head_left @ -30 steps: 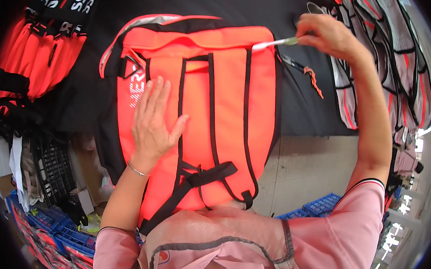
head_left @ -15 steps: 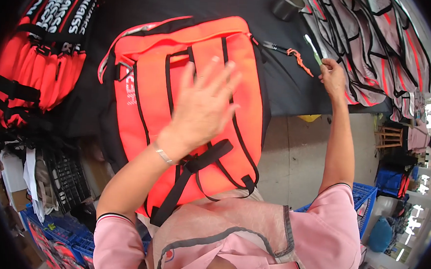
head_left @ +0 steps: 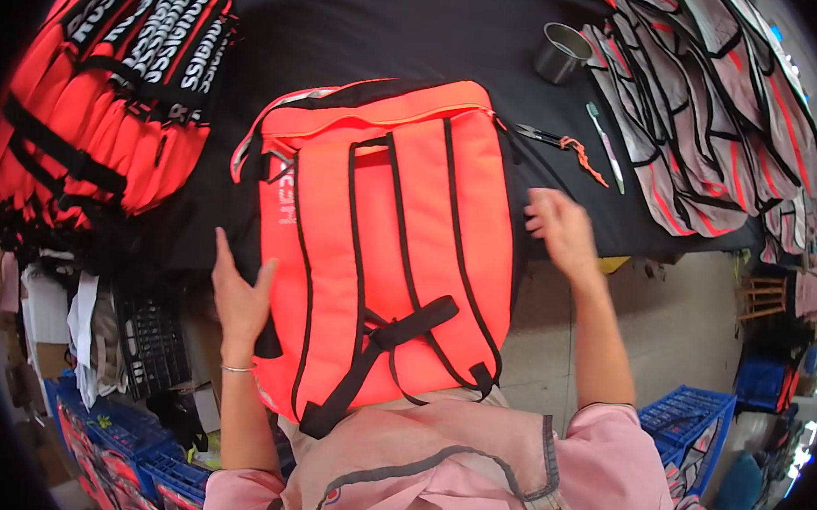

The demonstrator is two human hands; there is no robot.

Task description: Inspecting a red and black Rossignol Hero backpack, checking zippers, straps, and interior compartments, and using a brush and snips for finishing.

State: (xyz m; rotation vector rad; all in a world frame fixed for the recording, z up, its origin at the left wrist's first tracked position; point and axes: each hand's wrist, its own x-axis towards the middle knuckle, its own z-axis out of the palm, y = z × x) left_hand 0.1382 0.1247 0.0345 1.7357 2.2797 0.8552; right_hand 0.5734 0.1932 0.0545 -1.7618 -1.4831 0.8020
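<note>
An orange backpack (head_left: 386, 244) with black straps lies back-side up on the black table (head_left: 347, 36), its lower end hanging over the near edge against my body. My left hand (head_left: 238, 291) is open, its palm against the backpack's left side. My right hand (head_left: 560, 229) hovers open at the backpack's right edge, holding nothing. Beyond it on the table lie a white pen-like tool (head_left: 606, 147) and small black snips (head_left: 545, 136) with an orange cord.
A stack of orange backpacks (head_left: 109, 106) fills the table's left side. Grey and red panels (head_left: 706, 133) pile up at the right, with a metal cup (head_left: 561, 51) beside them. Blue crates (head_left: 693, 422) stand on the floor at right, black crates (head_left: 151, 342) at left.
My right hand put the white tool down on the table and came back to the backpack's right edge. My left hand left the backpack's top surface and moved to its left side.
</note>
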